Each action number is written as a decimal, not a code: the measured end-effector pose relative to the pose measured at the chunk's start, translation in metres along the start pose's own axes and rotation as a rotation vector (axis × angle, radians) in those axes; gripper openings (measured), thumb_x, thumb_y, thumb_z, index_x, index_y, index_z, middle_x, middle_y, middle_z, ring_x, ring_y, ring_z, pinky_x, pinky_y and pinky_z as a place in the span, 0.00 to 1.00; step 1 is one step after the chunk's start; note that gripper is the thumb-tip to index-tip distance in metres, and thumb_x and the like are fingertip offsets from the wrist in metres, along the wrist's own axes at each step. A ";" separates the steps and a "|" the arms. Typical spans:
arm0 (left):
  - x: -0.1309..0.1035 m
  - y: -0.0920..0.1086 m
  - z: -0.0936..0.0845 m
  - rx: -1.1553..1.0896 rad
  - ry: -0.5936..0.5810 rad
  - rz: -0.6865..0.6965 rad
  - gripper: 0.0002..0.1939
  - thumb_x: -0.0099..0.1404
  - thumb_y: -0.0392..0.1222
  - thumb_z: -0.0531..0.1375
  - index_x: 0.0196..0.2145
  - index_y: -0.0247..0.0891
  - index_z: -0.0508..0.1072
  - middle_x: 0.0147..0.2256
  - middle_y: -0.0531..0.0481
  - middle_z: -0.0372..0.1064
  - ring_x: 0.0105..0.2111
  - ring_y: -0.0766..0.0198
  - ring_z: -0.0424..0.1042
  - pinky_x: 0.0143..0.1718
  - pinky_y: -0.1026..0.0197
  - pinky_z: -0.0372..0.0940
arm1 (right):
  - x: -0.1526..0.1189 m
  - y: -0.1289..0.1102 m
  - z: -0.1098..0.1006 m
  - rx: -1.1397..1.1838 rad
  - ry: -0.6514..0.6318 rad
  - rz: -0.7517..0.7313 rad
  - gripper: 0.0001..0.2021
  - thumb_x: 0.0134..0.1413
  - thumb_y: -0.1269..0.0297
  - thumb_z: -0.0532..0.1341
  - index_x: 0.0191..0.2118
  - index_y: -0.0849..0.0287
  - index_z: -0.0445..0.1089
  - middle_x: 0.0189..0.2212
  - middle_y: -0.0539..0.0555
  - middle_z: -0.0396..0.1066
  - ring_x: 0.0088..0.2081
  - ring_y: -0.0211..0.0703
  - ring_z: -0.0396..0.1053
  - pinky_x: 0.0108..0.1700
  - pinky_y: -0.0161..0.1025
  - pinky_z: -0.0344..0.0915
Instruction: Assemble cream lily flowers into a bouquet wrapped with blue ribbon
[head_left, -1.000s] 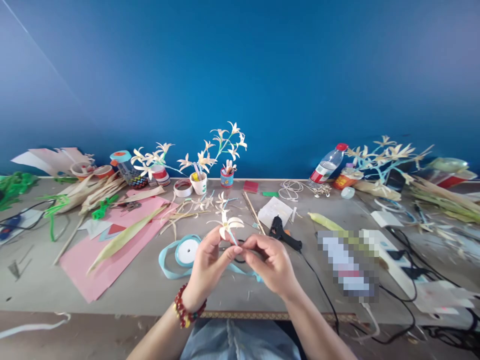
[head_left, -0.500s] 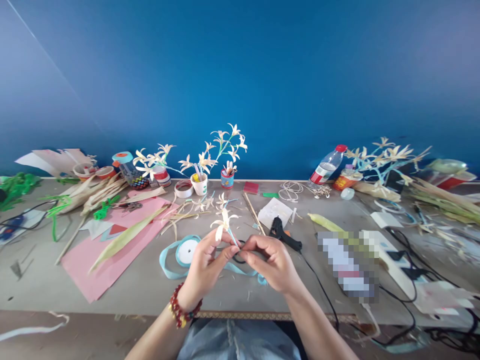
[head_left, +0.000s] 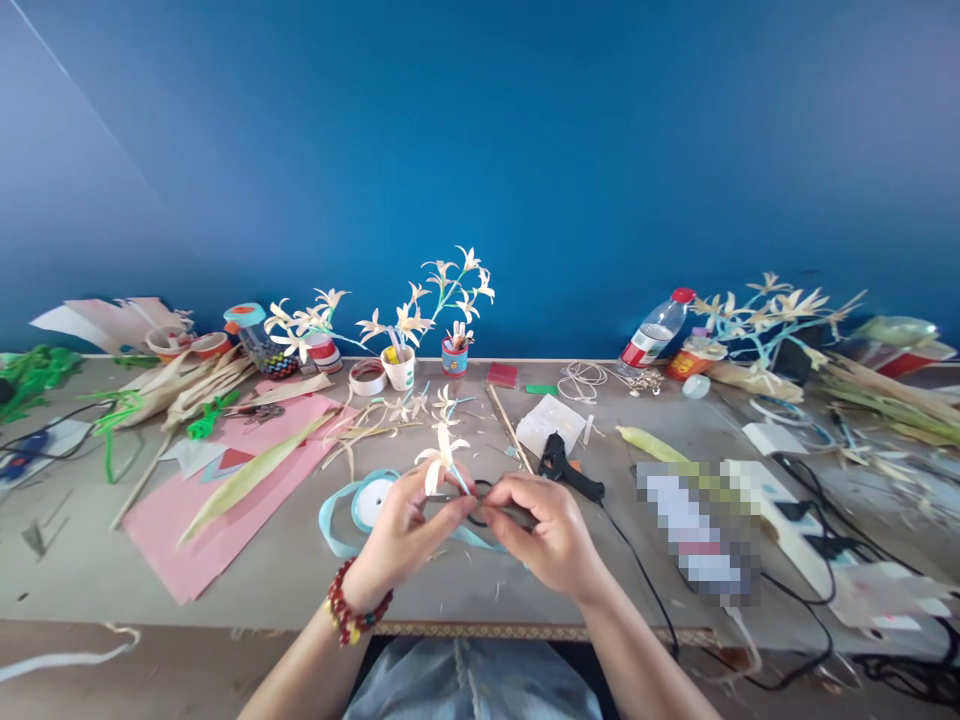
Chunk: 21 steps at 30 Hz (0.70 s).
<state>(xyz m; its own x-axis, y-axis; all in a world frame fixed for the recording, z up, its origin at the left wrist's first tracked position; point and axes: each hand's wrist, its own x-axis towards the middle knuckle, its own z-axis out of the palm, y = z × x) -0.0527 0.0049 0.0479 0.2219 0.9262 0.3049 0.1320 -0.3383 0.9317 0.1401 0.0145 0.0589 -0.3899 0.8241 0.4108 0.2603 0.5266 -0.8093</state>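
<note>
A pale artificial flower [head_left: 444,450] with long petals tilts up from my left hand [head_left: 409,530]. Its light blue stem [head_left: 460,484] is pinched between that thumb and fingers. My right hand [head_left: 544,535] is closed in a pinch right beside the left fingertips, near the stem's lower end; what lies inside the pinch is hidden. Behind my left hand sits a white spool [head_left: 373,497] with light blue ribbon [head_left: 335,528] looped around it; the ribbon runs on beneath both hands. A dark loop [head_left: 480,488] shows partly behind the fingertips.
A black glue gun [head_left: 570,470] lies right of my hands, its cord trailing forward. Pink paper [head_left: 180,535] and a corn husk [head_left: 247,480] are at left. Cups with finished flowers [head_left: 397,370] and a water bottle [head_left: 656,330] line the wall. A power strip [head_left: 787,545] stands at right.
The flower and my left hand have shifted slightly left, the flower dipping lower and tilting more. The ribbon's curled end is now hidden by my right hand, which stays close by.
</note>
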 end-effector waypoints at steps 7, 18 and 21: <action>0.002 -0.009 -0.001 0.064 0.055 0.057 0.05 0.67 0.41 0.62 0.34 0.39 0.77 0.36 0.46 0.75 0.40 0.56 0.74 0.44 0.57 0.68 | -0.004 0.004 -0.001 -0.153 0.011 -0.085 0.08 0.61 0.73 0.58 0.30 0.58 0.69 0.24 0.49 0.66 0.25 0.36 0.64 0.29 0.32 0.58; 0.002 -0.018 0.021 -0.186 0.354 -0.009 0.04 0.64 0.40 0.65 0.32 0.39 0.79 0.33 0.48 0.77 0.37 0.58 0.76 0.42 0.58 0.70 | -0.023 0.009 0.020 -0.420 0.302 -0.404 0.12 0.59 0.79 0.61 0.45 0.57 0.70 0.28 0.54 0.75 0.27 0.41 0.71 0.31 0.36 0.66; 0.002 -0.021 0.025 -0.307 0.389 -0.046 0.05 0.64 0.40 0.66 0.31 0.38 0.79 0.33 0.48 0.77 0.35 0.60 0.76 0.40 0.59 0.71 | -0.028 0.009 0.025 -0.425 0.314 -0.431 0.15 0.58 0.79 0.60 0.48 0.57 0.70 0.27 0.54 0.75 0.25 0.41 0.70 0.30 0.38 0.67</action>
<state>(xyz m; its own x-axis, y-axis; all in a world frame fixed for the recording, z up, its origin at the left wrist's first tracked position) -0.0305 0.0092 0.0239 -0.1618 0.9523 0.2588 -0.1702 -0.2852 0.9432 0.1315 -0.0094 0.0297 -0.2785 0.5097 0.8140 0.4885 0.8049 -0.3369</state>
